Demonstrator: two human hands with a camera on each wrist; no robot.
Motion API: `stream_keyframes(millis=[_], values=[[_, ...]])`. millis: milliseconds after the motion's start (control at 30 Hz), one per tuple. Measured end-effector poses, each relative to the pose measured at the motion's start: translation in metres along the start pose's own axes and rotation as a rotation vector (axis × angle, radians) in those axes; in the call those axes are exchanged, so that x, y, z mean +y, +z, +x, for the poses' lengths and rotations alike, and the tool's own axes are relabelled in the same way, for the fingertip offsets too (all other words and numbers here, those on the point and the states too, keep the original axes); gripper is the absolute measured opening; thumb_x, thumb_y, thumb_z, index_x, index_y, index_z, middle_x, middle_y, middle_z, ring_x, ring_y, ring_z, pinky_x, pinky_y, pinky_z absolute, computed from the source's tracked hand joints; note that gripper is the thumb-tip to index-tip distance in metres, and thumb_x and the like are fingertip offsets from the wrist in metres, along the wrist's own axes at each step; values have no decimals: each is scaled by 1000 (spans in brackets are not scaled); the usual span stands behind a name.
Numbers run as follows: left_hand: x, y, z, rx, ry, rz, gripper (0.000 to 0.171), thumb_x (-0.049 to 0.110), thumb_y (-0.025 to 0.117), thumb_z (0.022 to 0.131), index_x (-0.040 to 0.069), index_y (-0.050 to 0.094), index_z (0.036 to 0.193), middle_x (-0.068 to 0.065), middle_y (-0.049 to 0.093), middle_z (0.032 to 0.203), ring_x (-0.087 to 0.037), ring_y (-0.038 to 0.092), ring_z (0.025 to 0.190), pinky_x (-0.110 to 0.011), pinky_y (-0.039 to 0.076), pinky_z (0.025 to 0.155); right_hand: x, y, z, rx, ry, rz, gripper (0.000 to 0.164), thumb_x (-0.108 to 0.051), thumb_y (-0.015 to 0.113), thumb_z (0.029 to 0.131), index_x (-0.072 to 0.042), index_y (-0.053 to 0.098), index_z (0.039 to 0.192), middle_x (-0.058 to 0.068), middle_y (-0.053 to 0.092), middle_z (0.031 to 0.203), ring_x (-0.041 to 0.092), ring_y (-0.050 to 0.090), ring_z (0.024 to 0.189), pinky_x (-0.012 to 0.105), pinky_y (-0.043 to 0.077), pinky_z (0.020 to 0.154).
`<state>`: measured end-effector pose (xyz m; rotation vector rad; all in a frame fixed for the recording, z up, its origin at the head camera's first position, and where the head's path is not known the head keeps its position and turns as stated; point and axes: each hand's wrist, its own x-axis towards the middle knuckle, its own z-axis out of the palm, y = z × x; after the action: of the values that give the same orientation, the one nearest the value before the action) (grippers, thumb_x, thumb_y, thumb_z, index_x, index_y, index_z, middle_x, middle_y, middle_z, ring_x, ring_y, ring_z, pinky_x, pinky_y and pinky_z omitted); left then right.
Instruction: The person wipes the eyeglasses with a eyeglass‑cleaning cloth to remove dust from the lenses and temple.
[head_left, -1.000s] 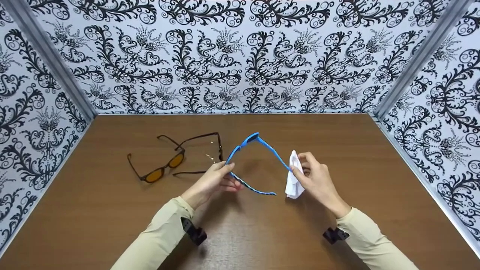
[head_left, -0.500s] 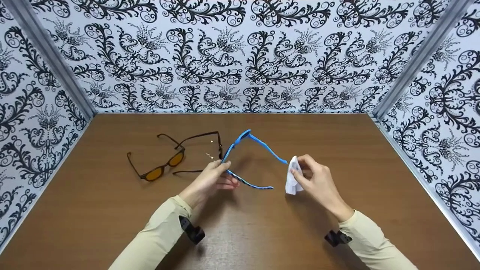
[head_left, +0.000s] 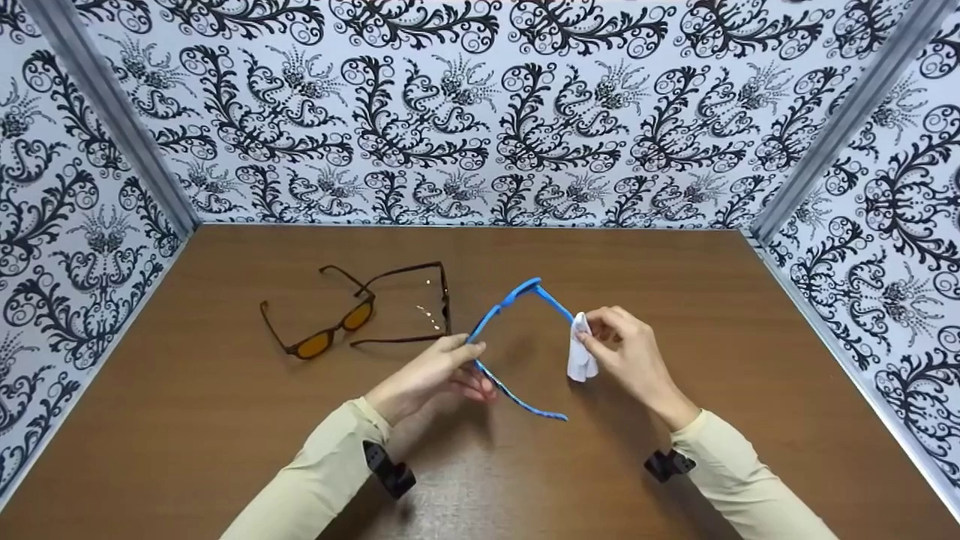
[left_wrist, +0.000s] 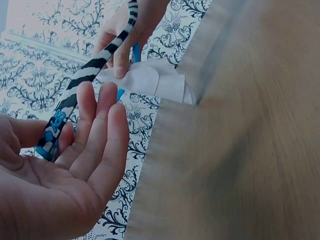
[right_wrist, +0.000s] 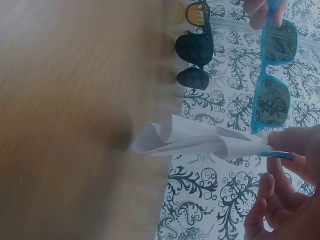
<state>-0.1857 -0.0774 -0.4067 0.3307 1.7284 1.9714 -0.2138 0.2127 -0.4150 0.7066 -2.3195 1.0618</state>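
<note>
Blue-framed sunglasses [head_left: 517,292] are held up over the table, their dark lenses [right_wrist: 278,45] showing in the right wrist view. My left hand [head_left: 439,371] pinches them between thumb and fingers near one hinge, and that temple, black-and-white striped on its inner side [left_wrist: 107,52], sticks out toward me. My right hand [head_left: 630,356] pinches a folded white cloth [head_left: 582,352] round the other temple, whose blue tip [right_wrist: 280,155] pokes out past the cloth in the right wrist view. The cloth's loose end hangs below the fingers.
Orange-lensed glasses [head_left: 313,346] lie unfolded on the brown table [head_left: 225,450] at the left. Dark-framed sunglasses [right_wrist: 194,49] lie beside them, one temple reaching near my left hand. Patterned walls [head_left: 480,112] close off the back and sides.
A half second ago the cloth was at the tip of the far temple; now it covers more of that temple. The blue sunglasses have shifted right and toward me.
</note>
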Motion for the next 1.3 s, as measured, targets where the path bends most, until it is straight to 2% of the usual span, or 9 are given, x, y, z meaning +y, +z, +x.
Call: stream_keyframes(millis=[333, 567, 800, 967, 1100, 1200, 1300], values=[[1, 5, -4, -75, -26, 30, 15, 18, 48, 100, 4, 45, 95, -11, 67, 71, -19, 68, 66, -37, 57, 71, -5, -1, 8, -17, 16, 27, 17, 4, 76, 78, -5, 69, 90, -2, 56, 74, 11, 52, 65, 21, 43, 56], [1, 7, -4, -160, -57, 30, 14, 19, 50, 99, 7, 46, 92, -11, 66, 70, -21, 68, 67, -39, 57, 72, -10, -4, 11, -29, 12, 60, 15, 2, 76, 79, -5, 69, 91, -3, 58, 77, 10, 53, 67, 20, 44, 57], [0, 7, -5, -228, -85, 32, 16, 18, 49, 100, 7, 49, 88, -11, 66, 70, -22, 69, 67, -37, 57, 70, -13, -3, 11, -4, 19, 95, 16, 2, 76, 79, -7, 70, 91, -5, 56, 76, 11, 51, 66, 20, 42, 56], [-1, 5, -5, -200, -74, 8, 13, 16, 51, 98, 7, 48, 90, -10, 66, 71, -21, 69, 68, -37, 57, 71, -18, -2, 10, 1, -19, 94, 19, 10, 75, 76, -3, 69, 89, 3, 56, 73, 14, 50, 64, 22, 42, 54], [0, 1, -7, -155, -57, 0, 13, 17, 51, 98, 6, 47, 91, -11, 67, 71, -21, 69, 69, -39, 57, 74, -37, -9, 11, -11, -67, 89, 18, 15, 73, 75, 2, 67, 87, 9, 55, 71, 19, 50, 61, 27, 43, 53], [1, -3, -8, -128, -51, -3, 14, 17, 51, 98, 6, 47, 91, -12, 67, 72, -21, 69, 70, -42, 56, 77, -49, -13, 11, -10, -99, 91, 18, 17, 72, 74, 4, 65, 85, 10, 53, 69, 22, 50, 59, 24, 41, 53], [0, -6, -7, -106, -46, -4, 15, 18, 50, 99, 5, 46, 93, -13, 67, 73, -21, 69, 70, -43, 56, 77, -51, -16, 9, -13, -103, 90, 19, 17, 73, 73, 4, 65, 84, 10, 53, 68, 25, 50, 59, 20, 39, 54]])
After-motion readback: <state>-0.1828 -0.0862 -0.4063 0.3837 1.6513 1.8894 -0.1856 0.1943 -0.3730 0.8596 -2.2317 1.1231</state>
